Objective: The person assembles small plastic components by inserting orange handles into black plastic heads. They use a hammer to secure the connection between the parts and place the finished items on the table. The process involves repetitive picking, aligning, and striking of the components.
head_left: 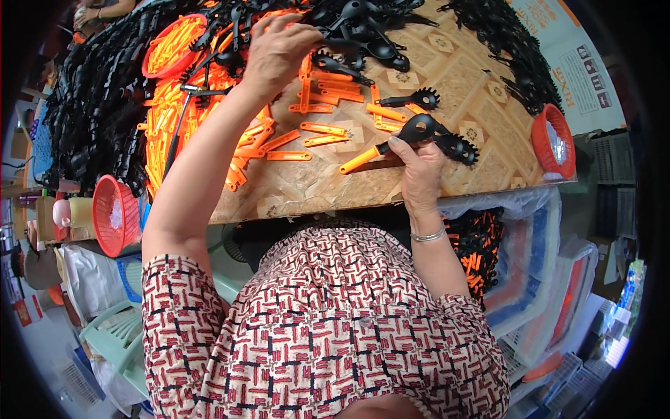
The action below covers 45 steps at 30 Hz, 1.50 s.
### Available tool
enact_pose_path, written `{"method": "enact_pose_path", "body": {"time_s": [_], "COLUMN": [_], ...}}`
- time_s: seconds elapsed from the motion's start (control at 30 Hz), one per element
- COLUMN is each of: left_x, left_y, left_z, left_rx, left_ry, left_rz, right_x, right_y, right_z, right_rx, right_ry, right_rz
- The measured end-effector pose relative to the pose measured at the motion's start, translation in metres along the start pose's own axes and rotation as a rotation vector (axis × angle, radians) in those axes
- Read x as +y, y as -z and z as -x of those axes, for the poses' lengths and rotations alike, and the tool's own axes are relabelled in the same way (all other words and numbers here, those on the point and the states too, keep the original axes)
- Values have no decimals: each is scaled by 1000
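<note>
In my right hand [422, 174] is a kitchen utensil [419, 128] with a black head with a round hole and an orange handle [360, 160] that points left. Beside that hand a black toothed pasta server head [458, 148] shows; whether I grip it too is unclear. My left hand [279, 56] reaches over the table's far side with its fingers bent together, by a heap of black spoon and ladle heads [356, 31]. Whatever its fingertips pinch is hidden. Between my hands lie loose orange handles [324, 133] and another pasta server [419, 99].
A big pile of orange handles [164, 119] and stacked black utensil parts [91, 112] cover the table's left. Red baskets stand at the back left [148, 66], near left [96, 209] and right edge [541, 150]. More black parts [509, 70] lie far right, before a white carton [579, 63].
</note>
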<state>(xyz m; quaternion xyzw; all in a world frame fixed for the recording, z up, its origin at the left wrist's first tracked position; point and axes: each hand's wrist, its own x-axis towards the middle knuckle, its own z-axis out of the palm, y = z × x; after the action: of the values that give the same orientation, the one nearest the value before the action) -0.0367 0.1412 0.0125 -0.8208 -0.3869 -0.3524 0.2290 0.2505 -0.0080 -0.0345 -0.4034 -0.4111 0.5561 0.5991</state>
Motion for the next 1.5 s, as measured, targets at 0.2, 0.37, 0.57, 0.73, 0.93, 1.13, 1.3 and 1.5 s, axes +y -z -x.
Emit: {"method": "enact_pose_path", "body": {"time_s": [0.2, 0.37, 0.57, 0.73, 0.93, 1.13, 1.3, 1.5], "left_x": [37, 59, 66, 47, 2, -52, -64, -66], "left_y": [52, -45, -87, -83, -39, -2, 22, 36], "left_z": [-16, -41, -57, -50, -57, -42, -38, -42], "left_rx": [-241, -297, -349, -264, 240, 312, 55, 125], "left_ry": [590, 236, 246, 434, 1044, 1239, 1207, 1222], "left_rz": [490, -1, -176, 289, 1358, 1451, 1028, 889], "right_x": [0, 0, 0, -1, 5, 3, 2, -2], "right_y": [1, 3, -1, -1, 1, -2, -2, -2], "right_z": [3, 3, 2, 5, 5, 6, 7, 7], "right_rx": [-22, -34, -24, -41, -53, -52, -42, -39], "right_ry": [-16, -29, -28, -60, -43, -49, -49, -77], "right_rz": [-20, 36, 51, 15, -14, 8, 31, 19]}}
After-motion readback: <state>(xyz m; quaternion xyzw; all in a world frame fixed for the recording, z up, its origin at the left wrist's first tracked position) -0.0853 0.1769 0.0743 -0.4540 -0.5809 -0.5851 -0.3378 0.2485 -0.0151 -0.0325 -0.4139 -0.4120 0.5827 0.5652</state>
